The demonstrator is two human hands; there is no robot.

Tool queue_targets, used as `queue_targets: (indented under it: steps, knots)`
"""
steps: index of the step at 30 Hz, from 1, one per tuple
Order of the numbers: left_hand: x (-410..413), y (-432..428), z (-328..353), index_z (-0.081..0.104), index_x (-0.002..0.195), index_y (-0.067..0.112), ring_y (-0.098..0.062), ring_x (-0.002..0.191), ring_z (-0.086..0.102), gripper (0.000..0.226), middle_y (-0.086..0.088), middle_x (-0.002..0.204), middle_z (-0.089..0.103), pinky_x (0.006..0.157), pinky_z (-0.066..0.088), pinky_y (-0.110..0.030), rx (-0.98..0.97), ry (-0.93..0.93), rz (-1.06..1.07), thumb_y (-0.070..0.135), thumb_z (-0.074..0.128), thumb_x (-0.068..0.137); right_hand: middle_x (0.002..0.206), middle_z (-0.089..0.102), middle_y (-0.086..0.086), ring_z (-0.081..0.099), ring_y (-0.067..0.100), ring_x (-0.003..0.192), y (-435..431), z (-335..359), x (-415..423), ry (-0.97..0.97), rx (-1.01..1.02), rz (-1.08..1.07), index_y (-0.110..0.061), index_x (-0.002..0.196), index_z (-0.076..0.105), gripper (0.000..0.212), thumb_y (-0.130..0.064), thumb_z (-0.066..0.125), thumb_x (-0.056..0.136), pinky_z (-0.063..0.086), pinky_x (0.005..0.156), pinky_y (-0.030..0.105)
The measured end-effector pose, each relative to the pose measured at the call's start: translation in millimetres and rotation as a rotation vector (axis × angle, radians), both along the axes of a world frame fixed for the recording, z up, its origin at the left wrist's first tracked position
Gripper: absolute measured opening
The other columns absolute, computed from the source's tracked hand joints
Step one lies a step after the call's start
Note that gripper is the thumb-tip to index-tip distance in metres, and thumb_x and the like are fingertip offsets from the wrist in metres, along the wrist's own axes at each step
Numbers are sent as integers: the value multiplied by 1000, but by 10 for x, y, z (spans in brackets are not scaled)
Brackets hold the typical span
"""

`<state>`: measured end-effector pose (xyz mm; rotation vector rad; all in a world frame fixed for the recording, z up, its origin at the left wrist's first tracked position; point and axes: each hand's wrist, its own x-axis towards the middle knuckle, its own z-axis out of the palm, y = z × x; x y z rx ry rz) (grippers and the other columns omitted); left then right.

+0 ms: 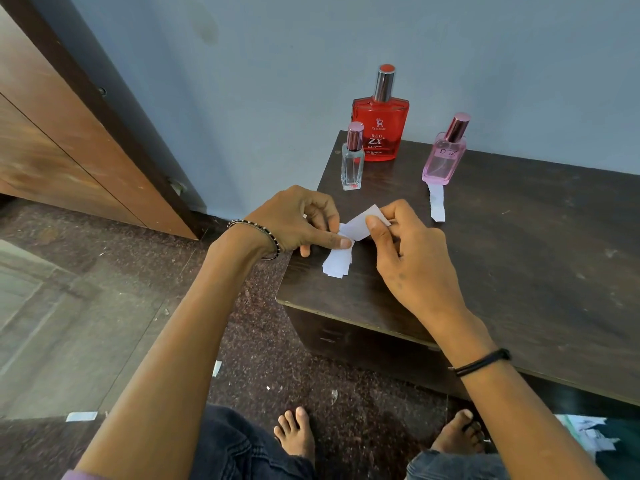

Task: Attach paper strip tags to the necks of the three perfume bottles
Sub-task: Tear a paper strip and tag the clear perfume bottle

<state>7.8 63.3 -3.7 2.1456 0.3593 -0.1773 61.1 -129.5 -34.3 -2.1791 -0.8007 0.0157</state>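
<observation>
A thin white paper strip (pixel 357 230) is pinched by the left hand (pixel 294 220) and right hand (pixel 412 261); it could be torn by uneven pulling.

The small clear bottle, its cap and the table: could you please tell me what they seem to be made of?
Small clear bottle: likely glass, see-through with a thick base. Its cap: glossy, metallic-looking pink, perhaps plated plastic. Table: dark wood or laminate, matt and scuffed, with a paler exposed edge.

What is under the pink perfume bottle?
A white paper strip sticks out from the base of the pink perfume bottle onto the wooden table. The bottle covers its far end.
</observation>
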Motion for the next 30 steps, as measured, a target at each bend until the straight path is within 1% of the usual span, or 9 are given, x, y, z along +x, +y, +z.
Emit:
queue_targets:
  steps: [4,6,8,10,13,16,21,25,30]
  knots:
    - [1,-6,-16,69,73,16,-13,42,58,26,1,60,68,66,46,-19,-14,3,7,32,89,71,90,73,8,70,20,71,-6,12,-7,105,17,-29,-20,103,55,19,-38,48,104,57,66,49]
    - [12,-22,-13,68,72,17,-14,43,58,26,1,59,68,69,49,-23,-12,8,2,32,89,71,84,70,-4,72,17,76,-14,24,4,174,39,-52,-24,100,54,16,-39,48,104,60,70,48]
    - [17,-35,5,68,72,17,-13,43,59,27,2,58,67,64,49,-21,-1,20,-1,33,89,71,76,62,-19,72,9,80,-13,34,10,239,50,-62,-25,100,54,15,-38,48,104,60,75,44]
    - [20,-46,26,67,74,17,-13,44,61,27,3,57,67,54,45,-14,17,37,-8,33,89,72,75,60,-23,71,6,84,-5,30,11,267,49,-64,-24,102,55,16,-38,47,104,60,78,42]
    - [28,-61,48,66,76,16,-11,46,63,27,2,59,67,49,41,-13,52,69,-22,33,87,74,83,67,-15,73,8,84,-12,6,26,325,125,-101,-22,104,53,17,-37,45,105,60,80,44]
    - [37,-56,67,65,75,17,-9,46,64,28,2,60,68,51,40,-17,64,91,-21,34,87,74,92,75,-2,77,8,79,-54,43,82,517,310,-161,-19,105,47,15,-33,41,107,62,82,38]
    - [26,-51,43,69,75,17,-9,42,58,26,2,62,70,61,51,-24,83,70,-9,37,87,73,94,71,-12,75,0,80,-76,50,78,437,256,-121,-21,110,51,21,-40,45,104,60,75,22]
    - [-1,-86,65,77,79,11,-10,36,46,33,3,62,68,42,41,-19,-2,2,53,44,77,83,91,69,-17,72,-5,78,-98,90,86,334,302,-153,-20,108,57,22,-39,49,103,54,61,9]
    - [55,-230,182,78,80,5,-12,32,48,67,-6,61,71,32,34,-16,-229,-37,188,61,47,96,101,71,-13,70,2,92,-126,91,68,94,337,-115,-23,112,68,21,-37,60,99,62,64,27]
